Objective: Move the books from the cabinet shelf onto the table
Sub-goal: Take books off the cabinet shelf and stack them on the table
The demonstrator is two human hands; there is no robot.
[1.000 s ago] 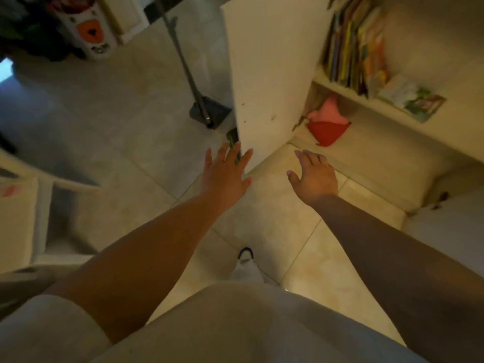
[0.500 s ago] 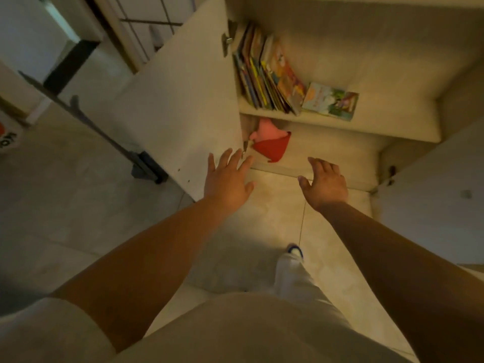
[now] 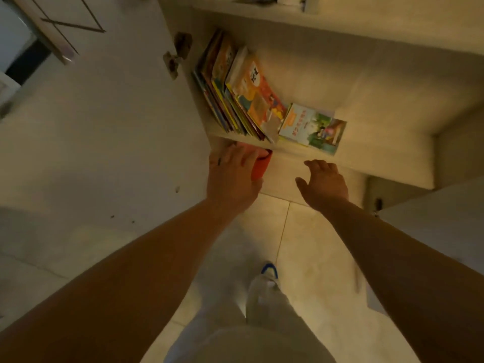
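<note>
Several thin picture books [image 3: 235, 95] lean against the left wall of the open cabinet on its middle shelf [image 3: 366, 158]. One more book [image 3: 313, 128] with a green and blue cover lies flat on the shelf to their right. My left hand [image 3: 231, 176] is stretched out just below the shelf's front edge, fingers apart, holding nothing. My right hand [image 3: 323, 183] reaches forward below the flat book, fingers loosely spread and empty. Neither hand touches a book.
The cabinet's left door [image 3: 104, 127] stands wide open beside my left arm, and the right door [image 3: 432, 226] is open at the right. A red object [image 3: 262, 166] sits on the lower shelf, partly behind my left hand. My foot [image 3: 267, 281] stands on the tiled floor.
I have stepped closer to the cabinet and the view has swung to face it. Both hands have moved forward and up, now just under the book shelf.
</note>
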